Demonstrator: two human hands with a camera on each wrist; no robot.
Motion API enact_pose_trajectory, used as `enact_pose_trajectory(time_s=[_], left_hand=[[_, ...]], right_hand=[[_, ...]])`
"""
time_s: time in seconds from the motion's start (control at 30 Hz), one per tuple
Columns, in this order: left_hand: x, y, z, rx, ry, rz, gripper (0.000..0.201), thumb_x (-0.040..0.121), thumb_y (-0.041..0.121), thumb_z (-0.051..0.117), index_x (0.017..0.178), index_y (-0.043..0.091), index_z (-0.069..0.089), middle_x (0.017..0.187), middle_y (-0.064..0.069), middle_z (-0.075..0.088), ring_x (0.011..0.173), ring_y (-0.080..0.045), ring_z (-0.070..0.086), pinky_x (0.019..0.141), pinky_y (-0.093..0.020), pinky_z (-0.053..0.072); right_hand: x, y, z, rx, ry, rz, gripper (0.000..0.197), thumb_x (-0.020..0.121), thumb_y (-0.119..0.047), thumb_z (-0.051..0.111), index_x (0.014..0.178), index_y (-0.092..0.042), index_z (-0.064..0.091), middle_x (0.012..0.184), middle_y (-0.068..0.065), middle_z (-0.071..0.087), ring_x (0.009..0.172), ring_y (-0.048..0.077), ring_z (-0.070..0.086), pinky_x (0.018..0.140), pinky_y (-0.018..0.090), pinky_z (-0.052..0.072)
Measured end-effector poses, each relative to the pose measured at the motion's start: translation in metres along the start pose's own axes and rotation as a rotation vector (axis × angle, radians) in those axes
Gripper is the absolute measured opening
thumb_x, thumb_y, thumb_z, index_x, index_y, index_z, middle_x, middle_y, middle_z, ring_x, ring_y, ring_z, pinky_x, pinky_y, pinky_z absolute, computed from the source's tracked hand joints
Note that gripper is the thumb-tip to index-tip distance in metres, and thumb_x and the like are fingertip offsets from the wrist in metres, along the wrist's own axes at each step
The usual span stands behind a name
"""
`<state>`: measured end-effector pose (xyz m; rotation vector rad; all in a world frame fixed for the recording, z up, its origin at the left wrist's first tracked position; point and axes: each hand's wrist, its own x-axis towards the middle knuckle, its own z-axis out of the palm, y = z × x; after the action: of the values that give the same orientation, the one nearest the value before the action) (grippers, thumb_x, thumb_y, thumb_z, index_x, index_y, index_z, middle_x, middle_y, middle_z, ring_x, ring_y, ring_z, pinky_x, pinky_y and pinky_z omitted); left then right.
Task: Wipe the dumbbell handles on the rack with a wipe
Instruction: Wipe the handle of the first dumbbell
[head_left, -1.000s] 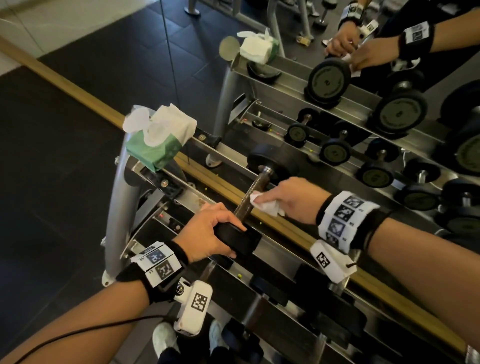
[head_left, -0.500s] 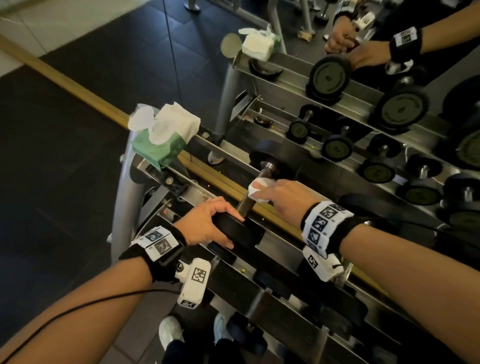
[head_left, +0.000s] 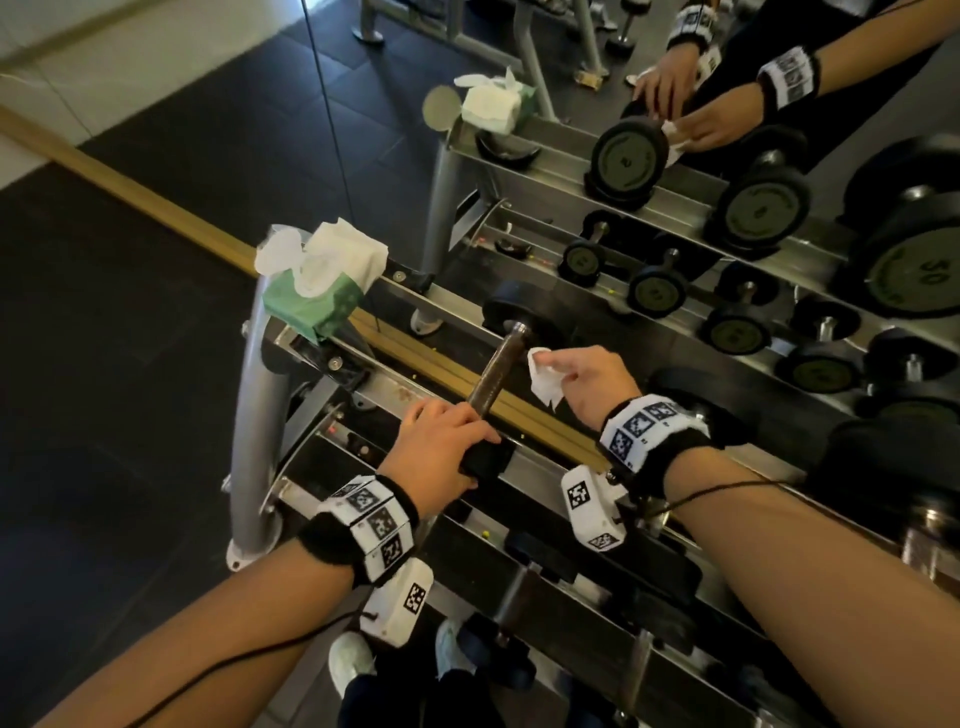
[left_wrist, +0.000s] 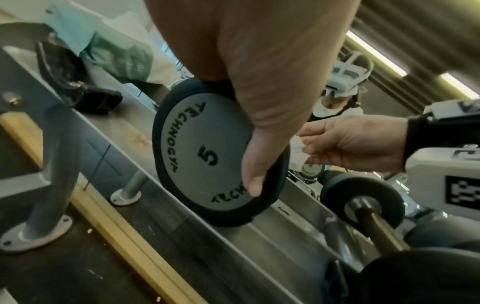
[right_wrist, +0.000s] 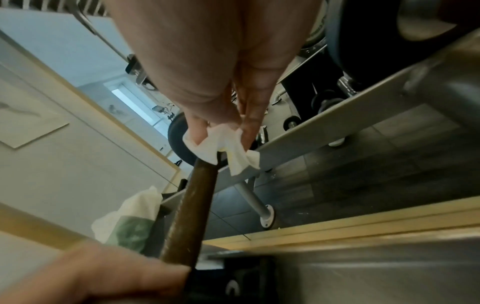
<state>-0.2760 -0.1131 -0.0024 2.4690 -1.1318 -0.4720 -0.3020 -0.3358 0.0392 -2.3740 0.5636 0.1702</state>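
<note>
A small dumbbell lies across the rack's top rail, with its brown handle bare between the two black heads. My left hand grips the near head, the fingers curled over the rim of the "5" disc. My right hand pinches a crumpled white wipe just right of the handle's far end, by the far head. In the right wrist view the wipe hangs from my fingertips at the top of the handle.
A green wipe pack with white sheets pulled up sits on the rack's left end. A wall mirror behind the rack repeats the rack and my hands. Further dumbbells fill the rail to the right and the lower tier.
My right hand slid the wipe up the handle toward the far head, then came off to the right. My left hand stayed on the near head.
</note>
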Motion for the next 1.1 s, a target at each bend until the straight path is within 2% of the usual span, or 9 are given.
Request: enact_pose_trajectory(time_s=[0.1, 0.2, 0.3, 0.37, 0.6, 0.73, 0.9, 1.0, 1.1], left_hand=[[0.003, -0.001, 0.004, 0.039, 0.029, 0.002, 0.053, 0.072, 0.034, 0.080, 0.119, 0.038, 0.057, 0.118, 0.011, 0.049, 0.116, -0.017, 0.038, 0.114, -0.043, 0.021], [0.006, -0.005, 0.004, -0.018, 0.055, -0.038, 0.048, 0.065, 0.036, 0.082, 0.108, 0.039, 0.060, 0.107, 0.015, 0.047, 0.111, -0.015, 0.041, 0.109, -0.042, 0.023], [0.007, -0.013, 0.000, -0.141, 0.088, -0.046, 0.045, 0.060, 0.037, 0.086, 0.100, 0.041, 0.064, 0.101, 0.020, 0.048, 0.104, -0.012, 0.041, 0.103, -0.041, 0.028], [0.007, -0.019, -0.001, -0.225, 0.095, -0.047, 0.046, 0.055, 0.036, 0.089, 0.095, 0.041, 0.066, 0.097, 0.020, 0.051, 0.100, -0.011, 0.042, 0.095, -0.040, 0.034], [0.008, -0.038, 0.000, -0.478, 0.069, -0.086, 0.051, 0.047, 0.028, 0.094, 0.091, 0.038, 0.069, 0.098, 0.014, 0.056, 0.098, -0.008, 0.045, 0.091, -0.041, 0.043], [0.007, -0.042, 0.001, -0.533, 0.057, -0.086, 0.051, 0.050, 0.028, 0.093, 0.094, 0.039, 0.069, 0.101, 0.013, 0.056, 0.101, -0.009, 0.046, 0.092, -0.041, 0.043], [0.006, -0.043, 0.000, -0.541, 0.009, -0.084, 0.051, 0.056, 0.027, 0.090, 0.099, 0.043, 0.066, 0.105, 0.016, 0.053, 0.104, -0.007, 0.043, 0.094, -0.039, 0.042], [0.010, -0.042, -0.005, -0.526, -0.023, -0.064, 0.051, 0.057, 0.026, 0.091, 0.099, 0.042, 0.068, 0.104, 0.015, 0.053, 0.105, -0.007, 0.044, 0.095, -0.037, 0.041], [0.012, -0.042, -0.008, -0.513, -0.035, -0.039, 0.050, 0.058, 0.024, 0.091, 0.100, 0.038, 0.069, 0.102, 0.014, 0.053, 0.103, -0.006, 0.045, 0.093, -0.032, 0.040]], right_hand=[[-0.004, 0.006, 0.013, 0.019, -0.070, 0.030, 0.040, 0.091, -0.001, 0.053, 0.120, -0.025, 0.067, 0.119, 0.006, 0.063, 0.107, 0.019, 0.058, 0.090, 0.019, 0.040], [-0.001, 0.012, 0.024, 0.031, -0.073, 0.016, 0.045, 0.089, 0.000, 0.055, 0.123, -0.027, 0.065, 0.119, 0.007, 0.064, 0.112, 0.024, 0.059, 0.096, 0.030, 0.045], [0.000, 0.012, 0.036, 0.039, 0.049, 0.033, 0.035, 0.084, -0.018, 0.069, 0.117, -0.030, 0.067, 0.095, -0.007, 0.061, 0.100, 0.017, 0.059, 0.081, 0.027, 0.042], [0.002, 0.011, 0.044, 0.051, 0.156, 0.042, 0.031, 0.080, -0.030, 0.074, 0.110, -0.028, 0.069, 0.088, -0.013, 0.058, 0.093, 0.010, 0.056, 0.081, 0.027, 0.040], [0.013, -0.009, 0.048, 0.031, 0.357, 0.029, 0.027, 0.091, -0.020, 0.059, 0.116, -0.024, 0.069, 0.106, -0.001, 0.073, 0.101, 0.019, 0.065, 0.090, 0.026, 0.045], [0.018, -0.019, 0.054, -0.024, 0.320, -0.116, 0.031, 0.095, -0.018, 0.054, 0.123, -0.023, 0.064, 0.104, 0.001, 0.073, 0.098, 0.019, 0.067, 0.093, 0.031, 0.051], [0.016, -0.017, 0.072, -0.024, 0.325, -0.238, 0.030, 0.091, -0.005, 0.056, 0.116, -0.015, 0.068, 0.123, -0.002, 0.061, 0.118, 0.014, 0.057, 0.105, 0.033, 0.045], [0.014, -0.013, 0.073, -0.052, 0.311, -0.241, 0.028, 0.092, -0.005, 0.056, 0.116, -0.013, 0.068, 0.117, -0.002, 0.058, 0.112, 0.014, 0.058, 0.102, 0.027, 0.044], [0.002, -0.009, 0.075, -0.046, 0.152, -0.243, 0.027, 0.093, -0.011, 0.055, 0.116, -0.018, 0.066, 0.108, -0.010, 0.055, 0.105, 0.009, 0.056, 0.100, 0.024, 0.043]])
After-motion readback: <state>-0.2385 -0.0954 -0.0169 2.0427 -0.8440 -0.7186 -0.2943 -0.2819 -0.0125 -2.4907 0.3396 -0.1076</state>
